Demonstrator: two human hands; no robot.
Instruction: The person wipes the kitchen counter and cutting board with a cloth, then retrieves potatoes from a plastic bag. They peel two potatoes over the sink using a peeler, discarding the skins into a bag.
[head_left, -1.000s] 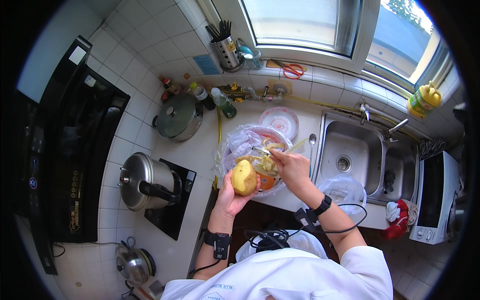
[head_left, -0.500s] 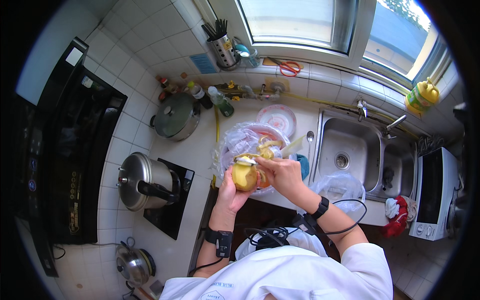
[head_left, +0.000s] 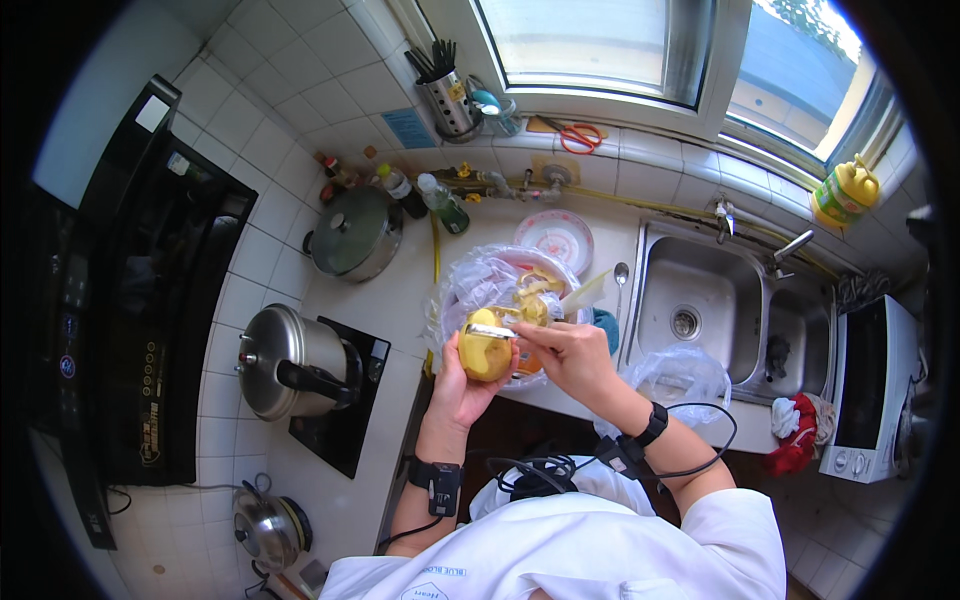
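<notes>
A partly peeled potato (head_left: 486, 358), yellow with a browner patch of skin, rests in my left hand (head_left: 461, 382), whose fingers wrap round it. Across its upper part lies the blade of a peeler (head_left: 490, 331), pinched in the fingers of my right hand (head_left: 567, 350); its handle is mostly hidden. Just beyond and below the potato stands a bowl lined with a clear plastic bag (head_left: 476, 278). Curled yellow peelings (head_left: 537, 297) lie in it, close to my right fingertips.
Right of the bowl are a spoon (head_left: 621, 274) and a double sink (head_left: 700, 280), with a plastic bag (head_left: 680, 374) at its front edge. A patterned plate (head_left: 554, 240) sits behind the bowl. To the left stand a pressure cooker (head_left: 285, 362) and a lidded pan (head_left: 352, 234).
The peeler blade has moved a little down over the potato, toward me. My right hand has shifted slightly with it; my left hand keeps its hold.
</notes>
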